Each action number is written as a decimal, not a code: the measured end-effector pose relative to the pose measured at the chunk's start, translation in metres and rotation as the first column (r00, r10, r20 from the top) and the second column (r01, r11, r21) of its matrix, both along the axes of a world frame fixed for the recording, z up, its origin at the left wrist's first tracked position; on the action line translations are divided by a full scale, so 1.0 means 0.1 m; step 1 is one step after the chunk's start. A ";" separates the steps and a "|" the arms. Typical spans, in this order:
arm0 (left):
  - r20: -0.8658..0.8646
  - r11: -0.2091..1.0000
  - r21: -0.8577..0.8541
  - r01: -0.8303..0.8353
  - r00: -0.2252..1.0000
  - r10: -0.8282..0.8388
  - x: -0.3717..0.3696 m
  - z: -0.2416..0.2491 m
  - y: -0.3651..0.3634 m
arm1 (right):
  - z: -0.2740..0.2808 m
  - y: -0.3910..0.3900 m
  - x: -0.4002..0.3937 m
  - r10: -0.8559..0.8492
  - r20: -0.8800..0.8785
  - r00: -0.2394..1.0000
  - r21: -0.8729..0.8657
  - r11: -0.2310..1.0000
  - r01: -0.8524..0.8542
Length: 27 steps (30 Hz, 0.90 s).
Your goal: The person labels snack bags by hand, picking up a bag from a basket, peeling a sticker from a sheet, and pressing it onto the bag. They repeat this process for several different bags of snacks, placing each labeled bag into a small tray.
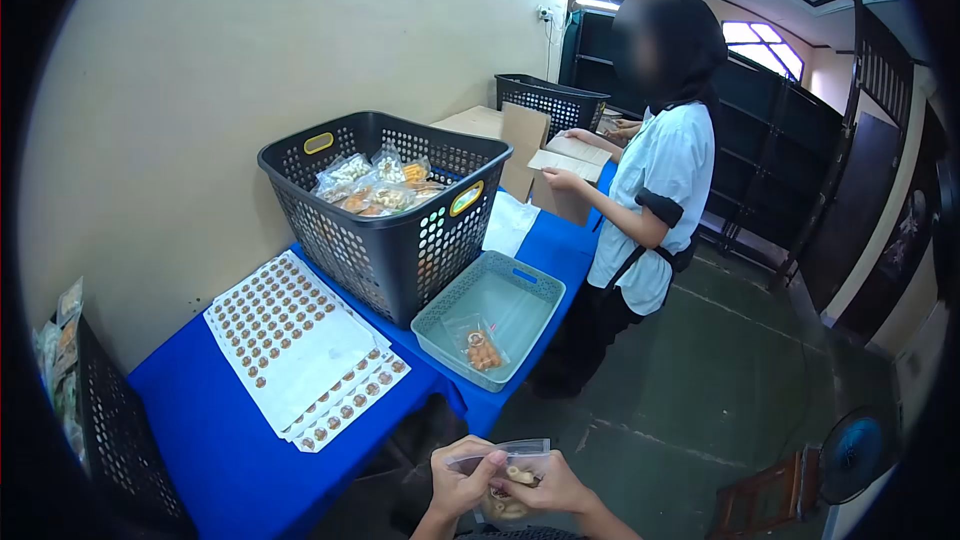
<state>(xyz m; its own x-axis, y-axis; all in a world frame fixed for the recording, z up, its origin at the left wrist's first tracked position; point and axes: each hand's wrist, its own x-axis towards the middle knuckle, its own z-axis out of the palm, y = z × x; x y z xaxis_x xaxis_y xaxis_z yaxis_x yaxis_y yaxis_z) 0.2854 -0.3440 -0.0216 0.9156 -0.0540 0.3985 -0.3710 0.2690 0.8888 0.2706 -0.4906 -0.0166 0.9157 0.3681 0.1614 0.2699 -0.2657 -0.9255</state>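
Note:
Between my two hands, low in the head view, is a clear plastic snack pouch with pale, ring-like pieces inside. My left hand pinches its upper left side, thumb on the front. On the other side my right hand grips the pouch, its thumb pressed on the front. A shallow grey-green basket stands on the table ahead of my hands, with one bag of orange-brown snacks in it. To its left lie sheets of round stickers, the top one partly used up.
A tall black perforated basket holds several snack bags on the blue-covered table. Another dark basket stands at far left. A person in a light shirt holds an open cardboard box. A fan is at lower right.

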 end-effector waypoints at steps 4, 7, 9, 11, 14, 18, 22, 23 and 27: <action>0.036 0.994 0.105 0.005 0.999 -0.009 0.12 -0.01 -0.12 | 0.07 -0.12 0.09 -0.046 0.082 0.996 0.221 0.975 0.027; 0.001 0.988 0.117 0.105 0.994 -0.106 0.18 0.10 -0.25 | 0.15 -0.25 0.12 -0.148 0.054 0.987 0.393 0.912 0.115; 0.045 0.981 0.146 0.127 0.990 -0.135 0.23 0.11 -0.30 | 0.19 -0.32 0.17 -0.173 0.124 0.977 0.328 0.936 0.124; 0.051 0.966 0.199 0.164 0.983 -0.177 0.31 0.11 -0.34 | 0.19 -0.39 0.21 -0.165 0.118 0.979 0.228 0.964 0.135; 0.019 0.931 0.284 0.230 0.969 -0.246 0.44 0.13 -0.32 | 0.09 -0.41 0.34 -0.351 0.211 0.912 0.243 0.923 0.299; 0.071 0.923 0.343 0.177 0.974 -0.213 0.71 0.04 -0.27 | 0.01 -0.43 0.60 -0.443 0.290 0.848 0.203 0.895 0.398; 0.019 0.926 0.302 0.226 0.970 -0.243 1.15 0.04 -0.15 | 0.10 -0.32 1.00 -0.406 0.331 0.852 0.220 0.911 0.349; 0.010 0.905 0.328 0.270 0.957 -0.289 1.25 0.06 -0.10 | 0.10 -0.32 1.10 -0.375 0.319 0.870 0.233 0.921 0.311; 0.098 0.878 0.439 0.193 0.960 -0.261 1.62 0.31 0.01 | 0.12 -0.19 1.50 -0.433 0.308 0.847 0.237 0.897 0.372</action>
